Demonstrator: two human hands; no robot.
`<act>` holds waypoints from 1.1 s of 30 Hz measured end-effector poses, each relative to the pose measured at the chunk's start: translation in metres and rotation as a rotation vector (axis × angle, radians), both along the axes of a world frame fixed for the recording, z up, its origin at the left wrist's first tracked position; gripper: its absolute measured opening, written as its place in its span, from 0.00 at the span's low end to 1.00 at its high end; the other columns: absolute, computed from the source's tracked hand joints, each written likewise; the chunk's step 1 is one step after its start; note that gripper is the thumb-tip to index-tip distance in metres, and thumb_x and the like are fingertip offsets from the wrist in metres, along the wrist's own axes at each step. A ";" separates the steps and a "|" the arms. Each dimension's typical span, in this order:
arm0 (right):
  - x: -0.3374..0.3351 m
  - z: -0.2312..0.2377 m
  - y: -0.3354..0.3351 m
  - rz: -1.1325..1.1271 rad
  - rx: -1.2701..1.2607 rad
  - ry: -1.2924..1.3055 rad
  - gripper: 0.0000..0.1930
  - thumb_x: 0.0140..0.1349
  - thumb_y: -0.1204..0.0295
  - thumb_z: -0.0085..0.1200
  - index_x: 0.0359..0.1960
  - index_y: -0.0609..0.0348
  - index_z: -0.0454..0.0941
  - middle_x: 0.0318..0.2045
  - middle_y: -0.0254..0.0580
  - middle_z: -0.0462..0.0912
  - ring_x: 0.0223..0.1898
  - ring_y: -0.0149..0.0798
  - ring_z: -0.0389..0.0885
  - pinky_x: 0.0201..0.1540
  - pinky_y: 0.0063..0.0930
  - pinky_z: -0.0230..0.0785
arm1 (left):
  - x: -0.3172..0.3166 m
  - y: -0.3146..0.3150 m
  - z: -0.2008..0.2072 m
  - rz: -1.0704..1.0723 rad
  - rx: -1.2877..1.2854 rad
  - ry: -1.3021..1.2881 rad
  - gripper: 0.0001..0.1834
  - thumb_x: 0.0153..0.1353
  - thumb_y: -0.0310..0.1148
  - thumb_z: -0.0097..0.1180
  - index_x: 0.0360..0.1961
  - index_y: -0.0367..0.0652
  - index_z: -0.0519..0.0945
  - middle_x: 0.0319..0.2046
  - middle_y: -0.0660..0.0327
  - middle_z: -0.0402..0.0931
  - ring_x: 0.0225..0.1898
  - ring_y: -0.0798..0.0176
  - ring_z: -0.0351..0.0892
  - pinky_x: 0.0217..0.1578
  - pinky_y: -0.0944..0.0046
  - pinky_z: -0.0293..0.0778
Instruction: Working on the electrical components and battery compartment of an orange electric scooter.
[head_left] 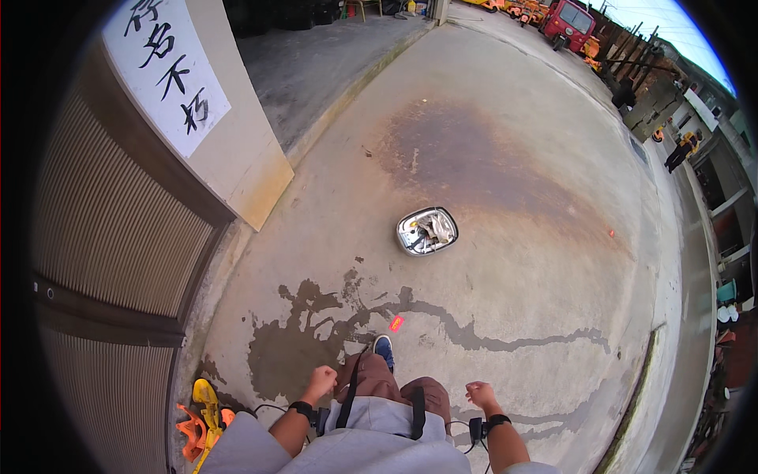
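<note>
Beside a brown ribbed shutter door, a white paper sheet bears a column of black brushed characters; yellow and orange plastic pieces lie at the door's foot; the left hand curls into a loose fist, with nothing seen in it; ahead of a blue shoe, a red slip shows a yellow mark; beyond, a rounded-rectangular metal basin holding crumpled pale cloth sits upright on the concrete, its long axis running crosswise, right end farther away; the right hand, half uncurled, appears empty; a red three-wheeler stands in the distance.
</note>
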State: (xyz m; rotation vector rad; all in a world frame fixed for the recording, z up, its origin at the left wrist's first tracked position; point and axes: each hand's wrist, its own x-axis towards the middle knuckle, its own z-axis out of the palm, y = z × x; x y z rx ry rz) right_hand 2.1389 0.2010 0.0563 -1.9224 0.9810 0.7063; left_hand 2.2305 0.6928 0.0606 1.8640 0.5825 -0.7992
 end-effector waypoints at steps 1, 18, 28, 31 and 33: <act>0.044 0.001 -0.011 0.083 -0.029 -0.065 0.15 0.63 0.63 0.54 0.42 0.61 0.85 0.26 0.43 0.88 0.25 0.34 0.87 0.33 0.29 0.80 | 0.036 -0.015 0.015 0.089 -0.133 -0.097 0.09 0.65 0.32 0.54 0.32 0.38 0.81 0.20 0.60 0.79 0.17 0.69 0.76 0.16 0.67 0.73; 0.648 -0.273 -0.076 0.730 -0.311 0.050 0.20 0.61 0.56 0.50 0.46 0.52 0.84 0.45 0.57 0.85 0.49 0.57 0.83 0.54 0.50 0.75 | 0.068 -0.186 -0.020 0.704 0.110 0.348 0.09 0.66 0.30 0.52 0.35 0.35 0.79 0.20 0.57 0.76 0.20 0.65 0.76 0.23 0.61 0.75; 0.746 -0.489 -0.052 0.928 -0.652 -0.235 0.24 0.53 0.59 0.64 0.51 0.49 0.75 0.53 0.47 0.73 0.54 0.54 0.76 0.48 0.51 0.76 | 0.165 -0.351 -0.071 0.751 0.464 0.270 0.07 0.68 0.30 0.55 0.34 0.39 0.79 0.18 0.67 0.71 0.19 0.72 0.68 0.20 0.68 0.65; 0.743 -0.480 -0.069 0.743 -0.590 -0.442 0.14 0.50 0.69 0.61 0.41 0.52 0.79 0.43 0.44 0.78 0.47 0.52 0.79 0.45 0.47 0.76 | 0.207 -0.374 -0.074 1.066 0.238 0.452 0.06 0.69 0.29 0.55 0.35 0.39 0.80 0.17 0.67 0.70 0.16 0.73 0.67 0.18 0.71 0.61; 0.738 -0.448 -0.080 0.680 -0.487 -0.623 0.15 0.49 0.72 0.61 0.41 0.54 0.79 0.43 0.46 0.77 0.46 0.53 0.79 0.44 0.46 0.75 | 0.229 -0.381 -0.080 1.118 0.204 0.434 0.05 0.69 0.28 0.54 0.37 0.40 0.80 0.16 0.67 0.70 0.15 0.74 0.64 0.17 0.71 0.59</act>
